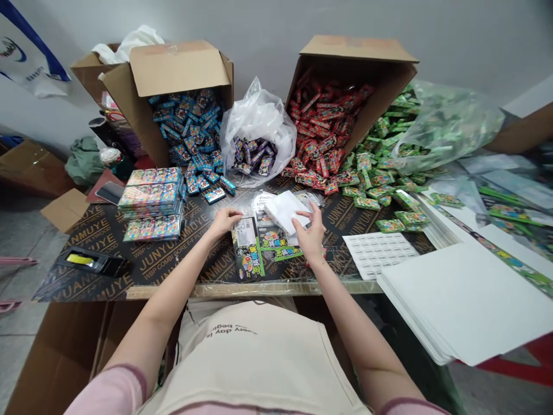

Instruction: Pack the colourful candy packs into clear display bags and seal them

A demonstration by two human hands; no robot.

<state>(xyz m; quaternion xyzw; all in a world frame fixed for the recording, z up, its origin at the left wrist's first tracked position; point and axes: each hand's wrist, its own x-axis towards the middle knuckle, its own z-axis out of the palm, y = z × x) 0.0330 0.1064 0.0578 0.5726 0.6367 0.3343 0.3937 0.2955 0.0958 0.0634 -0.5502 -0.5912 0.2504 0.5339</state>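
Note:
My left hand [224,221] rests with curled fingers on the top edge of a flat printed carton [247,253] lying on the dark board table [142,262]. My right hand [310,232] pinches the near edge of a white folded card [285,210] that lies tilted over more flat printed cartons [276,242]. Clear plastic wrap [261,202] sits just behind them.
At the back, a tipped box of blue packets [190,127], a plastic bag of purple packets [254,155], a tipped box of red packets [319,127] and a green packet pile [380,167]. Wrapped stacks [151,202] left, a tape dispenser [93,262], a label sheet [378,253], white sheets [466,300] right.

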